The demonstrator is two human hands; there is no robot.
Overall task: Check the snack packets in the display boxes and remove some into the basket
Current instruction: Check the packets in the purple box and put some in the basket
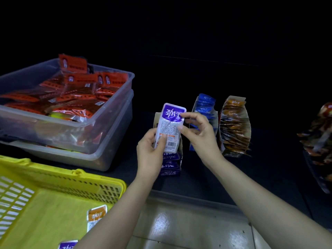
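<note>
A: Fingers (190,115) first! We saw the right hand (197,133) pinching the upper right edge of the purple packet (170,126) between thumb and forefinger, with its other fingers loosely curled clear of it.

B: And the left hand (150,153) gripped the packet's lower end, with the thumb laid across the printed back just beside the barcode. Both hands were holding that one packet.

A: We noted it was held upright, small print towards us, the purple band at its top.

B: Right below it stood the purple display box (170,165) on the dark desk (197,180), with more purple packets stacked in its front.

A: Just to the right we had the blue display box (203,110), partly behind the right hand, and beside that the brown display box (233,126), packed with packets standing on edge.

B: Down at lower left sat the yellow basket (71,177). We spotted an orange packet (96,215) lying in it and a second purple packet (68,245) at the bottom edge, both partly hidden by the left forearm.

A: Behind the basket we saw a clear tub (111,108) nested in another, heaped with red packets (71,97).

B: A glossy tiled floor (179,227) showed beneath the desk's edge.
</note>
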